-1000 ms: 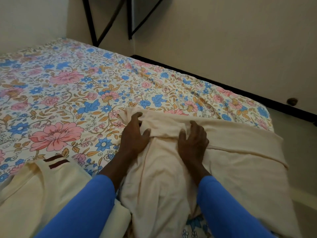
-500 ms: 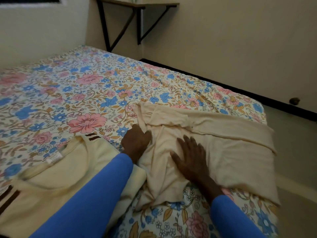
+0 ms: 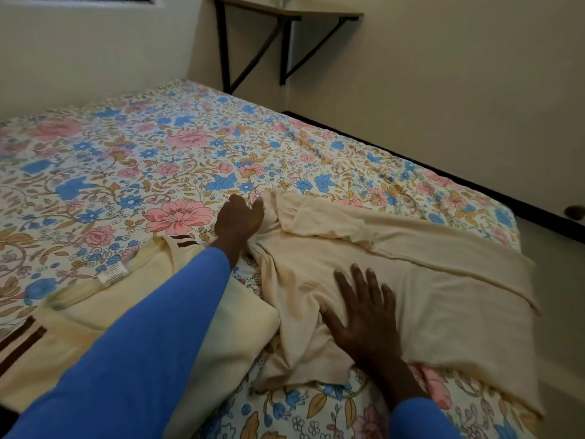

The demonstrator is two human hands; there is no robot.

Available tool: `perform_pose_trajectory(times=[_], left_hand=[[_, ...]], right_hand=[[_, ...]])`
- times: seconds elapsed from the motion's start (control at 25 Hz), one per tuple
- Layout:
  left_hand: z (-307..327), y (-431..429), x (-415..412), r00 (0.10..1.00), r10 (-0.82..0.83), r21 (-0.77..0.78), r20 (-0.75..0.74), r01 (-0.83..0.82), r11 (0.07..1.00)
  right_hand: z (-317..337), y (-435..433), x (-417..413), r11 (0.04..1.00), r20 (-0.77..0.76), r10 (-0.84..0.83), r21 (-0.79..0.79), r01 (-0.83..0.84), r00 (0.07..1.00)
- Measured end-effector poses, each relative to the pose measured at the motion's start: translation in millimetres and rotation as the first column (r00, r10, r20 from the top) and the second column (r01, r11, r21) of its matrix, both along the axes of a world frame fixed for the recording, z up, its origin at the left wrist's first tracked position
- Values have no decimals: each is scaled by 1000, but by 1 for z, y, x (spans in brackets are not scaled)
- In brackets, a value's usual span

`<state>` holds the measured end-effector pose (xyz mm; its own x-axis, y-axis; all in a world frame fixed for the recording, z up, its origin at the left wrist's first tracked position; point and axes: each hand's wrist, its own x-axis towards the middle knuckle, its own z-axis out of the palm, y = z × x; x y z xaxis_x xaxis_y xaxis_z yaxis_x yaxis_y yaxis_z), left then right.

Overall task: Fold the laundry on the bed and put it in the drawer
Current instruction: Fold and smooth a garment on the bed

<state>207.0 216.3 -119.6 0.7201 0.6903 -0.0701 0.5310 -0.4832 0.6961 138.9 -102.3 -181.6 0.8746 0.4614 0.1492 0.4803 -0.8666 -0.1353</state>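
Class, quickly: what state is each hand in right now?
left hand: grips the cloth at its edge.
right hand: open, pressing flat on the cloth.

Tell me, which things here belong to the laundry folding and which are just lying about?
Part of the job: plain cream garment, gripped by the left hand, pressed flat by the right hand; cream top with brown stripes; floral bed.
Just lying about: wall shelf on black brackets; small dark round thing on the floor.

Soft matt cream cloth garment (image 3: 427, 280), printed floral cotton-like bedsheet (image 3: 158, 160), wood-look shelf (image 3: 285, 9) top
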Motion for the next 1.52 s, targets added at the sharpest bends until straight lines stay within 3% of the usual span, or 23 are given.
perform_pose_trajectory(times=[0.16, 0.32, 0.4, 0.48, 0.6, 0.72, 0.88, 1.04, 1.16, 1.24, 1.32, 1.44, 1.52], left_hand=[[-20, 21, 54, 983, -120, 46, -140, 127, 991], [-24, 27, 56, 1000, -17, -35, 14, 17, 999], [-13, 30, 45, 1000, 26, -144, 11, -24, 989], [2, 20, 22, 998, -31, -197, -45, 22, 980], [11, -20, -40, 957, -219, 11, -189, 225, 974], [7, -55, -88, 939, -249, -11, -236, 254, 967], [21, -66, -101, 969, -138, -66, -204, 127, 990], [30, -68, -118, 966, -152, 131, -208, 181, 975], [39, -55, -129, 934, -183, 184, -307, 246, 952], [47, -59, -139, 890, -254, 283, -378, 373, 884], [59, -78, -145, 778, -442, 361, -446, 609, 706], [67, -107, -152, 438, -680, 99, -588, 873, 477], [59, -113, -161, 270, -664, 10, -697, 930, 368]], right_hand=[[-10, 1, 3, 999, 50, -2, 32, 0, 999], [-15, -1, 4, 999, 83, -5, 54, 0, 997], [-17, -2, 4, 997, 99, 5, 77, -13, 995], [-20, -4, 5, 994, 121, 10, 110, -23, 993], [-13, -1, 0, 972, 152, 3, 230, -38, 988], [0, -7, -18, 925, 273, 107, 324, -197, 956], [12, -14, -72, 863, 248, 442, 143, -484, 862], [11, -12, -94, 877, 370, 424, 60, -477, 827], [9, -18, -105, 898, 332, 363, 125, -422, 871], [9, -20, -109, 907, 242, 322, 200, -371, 915], [12, -20, -106, 907, 200, 291, 252, -336, 936], [20, -25, -102, 920, 146, 268, 256, -298, 952], [24, -30, -98, 937, 135, 287, 166, -307, 948]])
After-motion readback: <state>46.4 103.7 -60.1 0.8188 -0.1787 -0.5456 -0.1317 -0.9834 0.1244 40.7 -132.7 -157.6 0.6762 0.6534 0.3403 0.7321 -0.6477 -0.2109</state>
